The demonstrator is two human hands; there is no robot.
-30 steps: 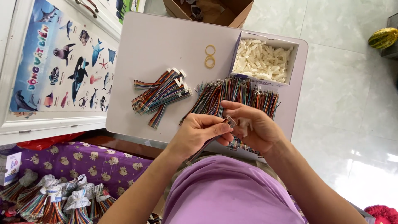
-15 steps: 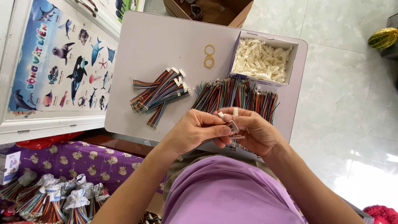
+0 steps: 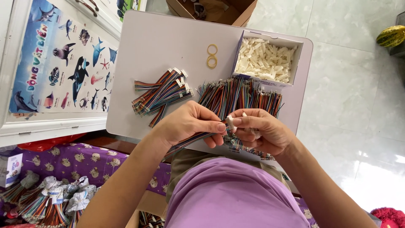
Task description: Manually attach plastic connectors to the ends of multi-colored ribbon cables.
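- Ribbon cable (image 3: 192, 140) pinched in left hand (image 3: 190, 124), thumb and forefinger closed on it.
- Right hand (image 3: 263, 131) at 3 o'clock, fingertips pressing white connector (image 3: 231, 123) onto cable end.

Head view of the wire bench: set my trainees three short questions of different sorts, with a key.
1. True or false: the box of white connectors stands on the small table.
2. How many rubber bands lie on it?
3. The left hand holds: A) ribbon cable B) scissors C) tape.

Key: 1 true; 2 two; 3 A. The right hand pinches a white connector at the cable's end.
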